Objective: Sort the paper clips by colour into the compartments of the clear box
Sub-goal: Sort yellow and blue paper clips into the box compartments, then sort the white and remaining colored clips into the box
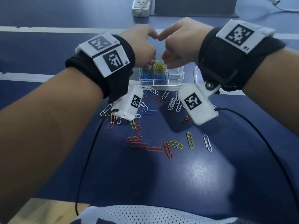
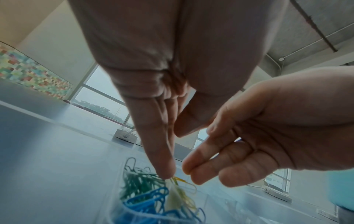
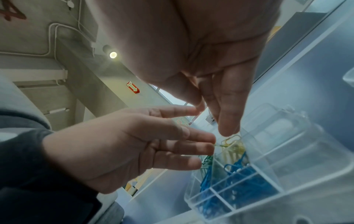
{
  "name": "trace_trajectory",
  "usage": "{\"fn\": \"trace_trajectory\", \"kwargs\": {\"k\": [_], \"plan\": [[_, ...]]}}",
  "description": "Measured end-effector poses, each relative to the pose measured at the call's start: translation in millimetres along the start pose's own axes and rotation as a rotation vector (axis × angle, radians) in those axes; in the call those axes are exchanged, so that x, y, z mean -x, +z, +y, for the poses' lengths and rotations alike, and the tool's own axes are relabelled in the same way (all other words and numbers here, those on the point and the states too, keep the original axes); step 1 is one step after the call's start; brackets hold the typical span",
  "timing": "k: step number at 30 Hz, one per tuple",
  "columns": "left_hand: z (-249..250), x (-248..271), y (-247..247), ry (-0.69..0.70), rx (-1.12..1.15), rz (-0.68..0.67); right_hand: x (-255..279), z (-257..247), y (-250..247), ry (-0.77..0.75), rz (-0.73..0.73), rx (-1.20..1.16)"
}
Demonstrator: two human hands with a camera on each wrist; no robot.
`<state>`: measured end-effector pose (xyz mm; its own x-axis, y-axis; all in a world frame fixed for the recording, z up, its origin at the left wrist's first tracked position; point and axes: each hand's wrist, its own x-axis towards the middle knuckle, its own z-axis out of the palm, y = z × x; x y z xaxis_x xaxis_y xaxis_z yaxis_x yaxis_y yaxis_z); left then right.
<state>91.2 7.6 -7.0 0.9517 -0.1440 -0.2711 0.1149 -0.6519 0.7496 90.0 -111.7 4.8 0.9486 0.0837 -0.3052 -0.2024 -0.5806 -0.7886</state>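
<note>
The clear box (image 1: 176, 78) stands on the blue table past the loose clips. Its back-left compartment holds green clips (image 2: 138, 181), the back-middle one yellow clips (image 1: 159, 67), and the front ones blue clips (image 1: 150, 78). My left hand (image 1: 150, 63) and right hand (image 1: 168, 65) hang side by side over the yellow compartment, fingers pointing down. The left hand's straight fingertip (image 2: 166, 174) touches a yellow clip (image 2: 184, 181) on top of the pile. The right hand's fingers (image 3: 228, 128) are straight just above the yellow clips (image 3: 231, 141) and hold nothing.
Loose red clips (image 1: 137, 141), white clips (image 1: 207, 143), yellow clips (image 1: 190, 140) and one blue clip (image 1: 148, 112) lie scattered in front of the box. A clear lid (image 1: 196, 75) stands right of the box. A power strip (image 1: 140, 7) and a dark block (image 1: 194, 7) sit at the back.
</note>
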Motion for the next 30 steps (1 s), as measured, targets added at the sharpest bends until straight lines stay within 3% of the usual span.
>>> {"fn": "trace_trajectory", "kwargs": {"k": [6,9,15,22,26,30], "plan": [[0.7,5.3,-1.3,0.078,-0.001,-0.026,11.6,-1.5,1.8,0.023,-0.042,-0.03],[2.7,5.3,0.3,0.106,-0.034,-0.048,13.5,0.2,1.4,-0.001,-0.095,0.087],[-0.7,3.1,6.1,0.117,-0.167,-0.109,17.7,6.6,2.0,-0.006,0.041,0.109],[-5.7,19.0,-7.9,0.237,-0.138,-0.029,28.8,14.0,-2.8,-0.2,0.053,0.321],[-21.0,42.4,-18.9,0.248,-0.249,-0.1,44.5,13.1,6.8,-0.369,-0.076,0.575],[-44.3,66.2,-29.9,0.19,-0.535,-0.177,61.2,13.9,27.5,-0.471,-0.305,0.783]]}}
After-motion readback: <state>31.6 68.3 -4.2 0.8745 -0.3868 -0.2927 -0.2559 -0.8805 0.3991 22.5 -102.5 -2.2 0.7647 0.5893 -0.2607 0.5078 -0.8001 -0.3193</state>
